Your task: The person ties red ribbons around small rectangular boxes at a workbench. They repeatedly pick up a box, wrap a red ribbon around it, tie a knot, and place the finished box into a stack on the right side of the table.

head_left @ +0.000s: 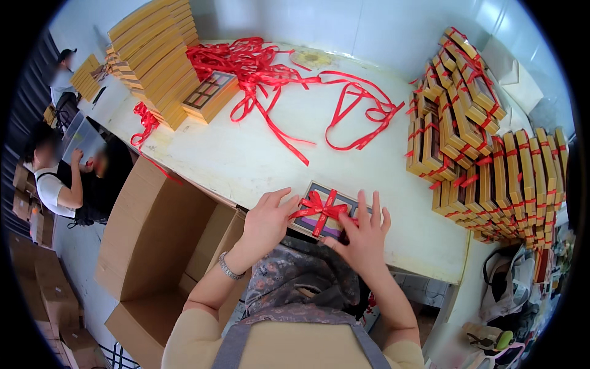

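A flat gift box (338, 232) with a window lid and a red ribbon bow (322, 208) on top lies at the table's near edge, in front of my body. My left hand (268, 216) is at the box's left side, its fingertips closed on the left end of the bow. On the right, my right hand (364, 237) rests over the box with fingers spread. Its index finger touches the ribbon beside the knot, and the thumb lies by the box's near edge. Part of the bow's right side is hidden under those fingers.
Tall stacks of gold boxes (150, 55) stand at the back left, beside a heap of red ribbons (249, 61). Many ribboned boxes (458, 117) are piled at right. An open cardboard carton (153, 227) stands below the table's left edge. A co-worker (61, 178) sits at far left.
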The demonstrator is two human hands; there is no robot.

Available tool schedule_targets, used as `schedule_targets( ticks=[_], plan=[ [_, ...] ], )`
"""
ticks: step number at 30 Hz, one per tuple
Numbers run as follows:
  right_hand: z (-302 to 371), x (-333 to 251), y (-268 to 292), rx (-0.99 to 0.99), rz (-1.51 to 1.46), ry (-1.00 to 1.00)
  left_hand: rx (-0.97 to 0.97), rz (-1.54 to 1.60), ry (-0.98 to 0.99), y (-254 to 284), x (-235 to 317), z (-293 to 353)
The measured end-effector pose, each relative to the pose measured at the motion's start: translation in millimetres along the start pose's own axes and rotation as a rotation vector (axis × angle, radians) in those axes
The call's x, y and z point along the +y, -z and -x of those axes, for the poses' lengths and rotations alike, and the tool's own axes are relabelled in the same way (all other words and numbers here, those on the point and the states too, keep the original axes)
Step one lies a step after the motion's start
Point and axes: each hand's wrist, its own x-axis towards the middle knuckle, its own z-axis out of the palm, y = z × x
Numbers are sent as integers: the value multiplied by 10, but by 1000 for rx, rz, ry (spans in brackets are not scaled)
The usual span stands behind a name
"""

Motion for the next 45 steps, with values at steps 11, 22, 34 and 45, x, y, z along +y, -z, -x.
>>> schedule_targets(
  ticks=[11, 22, 34, 45],
  plan=[
    [-84, 202, 205, -300, -172, -82, 200, -92, 34, 926, -2157, -1596],
    [-1613, 1673, 2131, 409, 632, -781, 309, -773, 231, 263, -2242, -1309],
    [-2392, 2381, 1594, 375, 813, -690, 103, -496, -186, -442, -279, -446],
    [-1206, 1069, -653, -303, -62, 65, -39, 374, -186, -582, 31, -496]
  ],
)
